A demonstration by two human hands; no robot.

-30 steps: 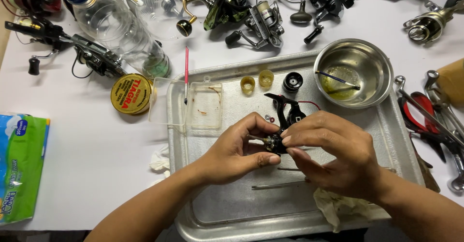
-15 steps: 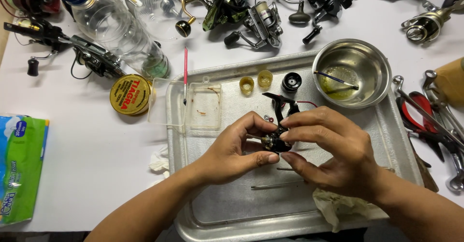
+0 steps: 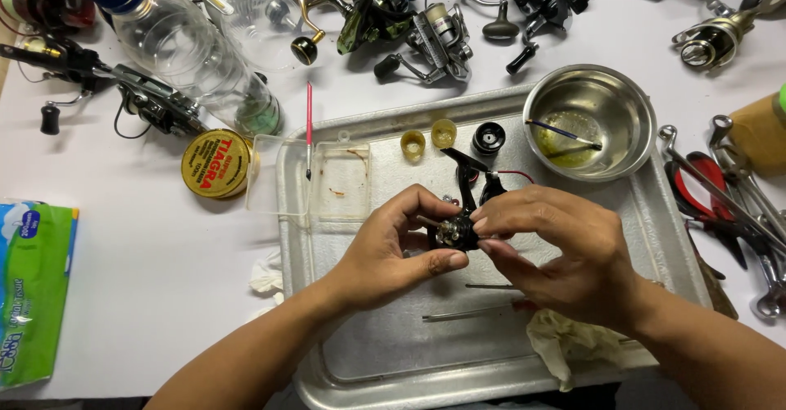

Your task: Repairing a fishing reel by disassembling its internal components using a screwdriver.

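Observation:
Over the metal tray point(image 3: 344, 361) I hold a small black fishing reel body point(image 3: 457, 230) between both hands. My left hand point(image 3: 385, 250) pinches it from the left with thumb and fingers. My right hand point(image 3: 561, 250) grips it from the right, fingertips on its top. The reel's black arm point(image 3: 467, 177) sticks up behind my fingers. Two small yellow caps point(image 3: 427, 138) and a black round part point(image 3: 488, 137) lie at the tray's far edge. A thin rod-like tool point(image 3: 467, 312) lies on the tray under my hands.
A steel bowl point(image 3: 589, 119) with oily liquid and a brush sits on the tray's far right corner. A clear plastic box point(image 3: 327, 177), a round yellow tin point(image 3: 215, 163), a plastic bottle point(image 3: 188, 46), several reels point(image 3: 409, 17), pliers and wrenches point(image 3: 729, 197), and a green tissue pack point(image 3: 33, 287) surround the tray.
Both hands stay on the reel body at the same place; the fingers shifted slightly around it.

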